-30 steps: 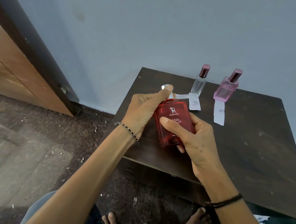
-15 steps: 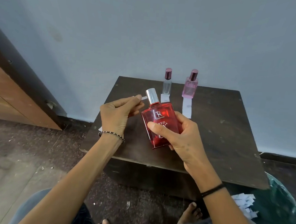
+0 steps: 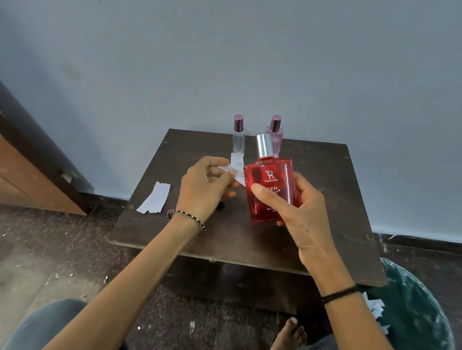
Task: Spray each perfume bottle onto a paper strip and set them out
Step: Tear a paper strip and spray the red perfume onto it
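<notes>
Head view: right hand grips upright red bottle; left hand fingers pinch paper strip just left of it.

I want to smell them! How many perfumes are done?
The clear bottle looks done: it stands at the back with a strip before it. The pink bottle stands beside it; its strip, if any, is hidden. In hand: the right hand grips the red bottle, the left hand pinches another strip. Left, likely: setting those two out.
</notes>
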Tool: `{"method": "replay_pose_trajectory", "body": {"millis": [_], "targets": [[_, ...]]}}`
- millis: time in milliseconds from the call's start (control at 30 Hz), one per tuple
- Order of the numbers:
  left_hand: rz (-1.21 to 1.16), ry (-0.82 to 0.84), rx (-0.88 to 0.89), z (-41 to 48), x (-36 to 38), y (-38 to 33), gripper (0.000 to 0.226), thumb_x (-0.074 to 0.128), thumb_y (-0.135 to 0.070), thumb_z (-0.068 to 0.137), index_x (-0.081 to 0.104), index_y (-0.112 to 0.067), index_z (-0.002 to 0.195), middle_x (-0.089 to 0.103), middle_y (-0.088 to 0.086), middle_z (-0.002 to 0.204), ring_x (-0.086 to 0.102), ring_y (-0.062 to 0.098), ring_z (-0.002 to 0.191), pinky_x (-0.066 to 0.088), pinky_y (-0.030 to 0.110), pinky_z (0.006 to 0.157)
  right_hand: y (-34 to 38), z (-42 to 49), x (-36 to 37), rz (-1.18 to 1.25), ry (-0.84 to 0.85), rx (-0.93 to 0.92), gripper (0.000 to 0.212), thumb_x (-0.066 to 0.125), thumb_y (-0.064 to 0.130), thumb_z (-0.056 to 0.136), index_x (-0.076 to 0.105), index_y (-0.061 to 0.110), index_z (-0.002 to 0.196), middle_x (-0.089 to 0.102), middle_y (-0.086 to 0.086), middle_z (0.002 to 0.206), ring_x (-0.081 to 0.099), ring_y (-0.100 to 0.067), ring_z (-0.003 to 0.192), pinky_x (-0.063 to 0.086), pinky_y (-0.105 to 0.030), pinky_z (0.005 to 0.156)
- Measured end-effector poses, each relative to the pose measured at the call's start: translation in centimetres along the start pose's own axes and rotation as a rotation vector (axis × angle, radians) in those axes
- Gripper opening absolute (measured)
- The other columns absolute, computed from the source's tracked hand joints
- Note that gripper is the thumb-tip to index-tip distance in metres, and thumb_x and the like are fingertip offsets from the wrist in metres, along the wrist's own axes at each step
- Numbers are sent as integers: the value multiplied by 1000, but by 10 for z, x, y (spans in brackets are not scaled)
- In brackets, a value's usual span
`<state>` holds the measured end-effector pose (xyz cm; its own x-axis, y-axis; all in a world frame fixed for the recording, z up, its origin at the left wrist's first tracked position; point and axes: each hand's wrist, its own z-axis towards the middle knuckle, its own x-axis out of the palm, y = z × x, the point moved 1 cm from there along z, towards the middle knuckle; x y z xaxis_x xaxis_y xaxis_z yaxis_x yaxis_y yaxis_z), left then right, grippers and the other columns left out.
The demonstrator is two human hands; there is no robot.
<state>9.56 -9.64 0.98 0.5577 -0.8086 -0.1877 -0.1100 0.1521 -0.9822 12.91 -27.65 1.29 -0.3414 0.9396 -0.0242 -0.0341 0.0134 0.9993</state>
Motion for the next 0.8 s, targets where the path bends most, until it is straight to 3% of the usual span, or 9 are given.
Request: {"method": "replay_pose_trajectory", "body": {"millis": [133, 233, 300, 400, 533, 700, 800], "targets": [[-6, 130, -70, -1, 17, -5, 41, 74, -12, 91, 50, -11, 125, 78, 8, 87, 78, 21, 79, 64, 35, 74, -4, 8, -19, -37, -53, -16, 47, 85, 61, 67, 60, 55, 106, 69, 34, 104, 65, 16, 93, 54, -11, 63], [-41, 205, -102, 2, 28, -10, 28, 75, -9, 89, 62, -4, 114, 78, 5, 80, 78, 16, 75, 63, 29, 68, -3, 18, -34, -49, -102, -31, 46, 84, 63, 64, 60, 58, 103, 68, 35, 103, 64, 18, 92, 51, -10, 67], [-48, 235, -109, 4, 35, -13, 18, 76, -8, 89, 72, 0, 104, 80, 11, 86, 78, 15, 76, 61, 23, 62, -1, 26, -45, -39, -132, -49, 53, 83, 60, 66, 63, 48, 113, 70, 29, 106, 65, 15, 93, 53, -10, 67], [-21, 236, -127, 8, 47, -16, 24, 78, -15, 88, 75, -1, 107, 79, 12, 95, 77, 15, 76, 59, 21, 59, 1, 39, -60, -23, -174, -49, 50, 77, 54, 75, 64, 37, 121, 73, 22, 106, 66, 12, 94, 53, -11, 70], [35, 301, -150, 15, 69, -18, 24, 72, -18, 92, 72, -4, 111, 75, 7, 94, 73, 14, 73, 60, 23, 58, 5, 55, -77, -43, -176, -42, 36, 72, 48, 83, 64, 38, 117, 73, 20, 102, 68, 9, 92, 53, -9, 65], [171, 342, -117, 24, 105, -20, 23, 65, -15, 98, 66, -4, 118, 73, 9, 97, 74, 17, 79, 61, 22, 59, 10, 73, -92, -38, -117, -63, 38, 73, 36, 90, 57, 38, 125, 69, 13, 121, 65, -9, 115, 54, -39, 100], [262, 333, -71, 30, 124, -22, 26, 63, -12, 98, 67, -2, 121, 71, 11, 102, 66, 10, 66, 57, 13, 51, 15, 83, -101, -33, -98, -67, 45, 72, 32, 92, 52, 33, 132, 65, 7, 130, 62, -15, 121, 51, -46, 105]]}}
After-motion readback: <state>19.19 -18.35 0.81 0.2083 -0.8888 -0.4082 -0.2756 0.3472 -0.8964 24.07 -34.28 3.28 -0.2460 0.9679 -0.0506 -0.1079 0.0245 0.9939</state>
